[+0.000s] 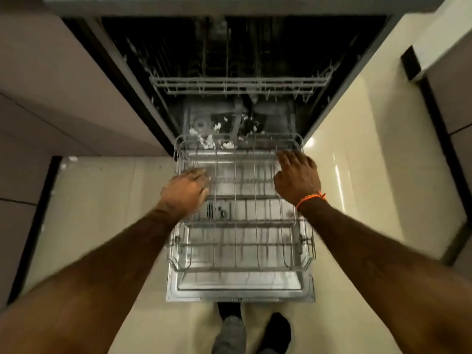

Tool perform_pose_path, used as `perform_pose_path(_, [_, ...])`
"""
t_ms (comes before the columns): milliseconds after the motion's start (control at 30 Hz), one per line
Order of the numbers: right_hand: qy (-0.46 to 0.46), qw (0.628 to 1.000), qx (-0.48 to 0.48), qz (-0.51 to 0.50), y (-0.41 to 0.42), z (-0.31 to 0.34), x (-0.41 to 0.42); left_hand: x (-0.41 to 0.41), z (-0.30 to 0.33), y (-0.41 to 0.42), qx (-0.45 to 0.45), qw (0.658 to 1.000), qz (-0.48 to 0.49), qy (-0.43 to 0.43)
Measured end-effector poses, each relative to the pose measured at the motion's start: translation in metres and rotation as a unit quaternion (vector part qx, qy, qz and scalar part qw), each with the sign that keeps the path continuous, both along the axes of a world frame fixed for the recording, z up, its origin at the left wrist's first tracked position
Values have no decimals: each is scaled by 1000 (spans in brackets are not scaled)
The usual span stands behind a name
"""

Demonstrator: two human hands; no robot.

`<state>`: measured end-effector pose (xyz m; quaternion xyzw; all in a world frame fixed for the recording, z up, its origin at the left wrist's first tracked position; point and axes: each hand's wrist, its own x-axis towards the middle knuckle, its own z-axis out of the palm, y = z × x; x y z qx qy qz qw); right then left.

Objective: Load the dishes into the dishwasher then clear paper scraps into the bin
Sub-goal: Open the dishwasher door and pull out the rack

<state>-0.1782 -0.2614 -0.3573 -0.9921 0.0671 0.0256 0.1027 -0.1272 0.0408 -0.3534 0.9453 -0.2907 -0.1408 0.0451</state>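
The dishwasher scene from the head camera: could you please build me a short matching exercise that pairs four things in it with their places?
Things:
1. lower rack
2. upper rack
3. left hand
4. right hand

Places:
A. at the pulled-out rack's right side, orange band at the wrist
B. pulled out over the open door
C. at the pulled-out rack's left side
D. back inside the dark tub

Pairs: 1-B, 2-D, 3-C, 4-A
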Motion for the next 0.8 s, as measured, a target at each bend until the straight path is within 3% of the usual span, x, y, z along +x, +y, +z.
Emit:
perform_pose_path(167, [-106,993,-44,4,-22,63,90,98,62,-27,-13,993,-30,-112])
perform_pose_path(267, [-64,995,-76,17,-37,76,141,148,80,-42,-12,986,12,-163])
perform_pose_path(400, [15,995,-97,32,-49,72,169,188,77,-50,18,992,103,-70])
perform_pose_path(600, [-5,997,-82,-5,-39,78,159,194,68,-37,50,993,60,-93])
perform_pose_path(800, [-3,998,-64,-2,-33,73,85,121,67,-22,2,995,26,-93])
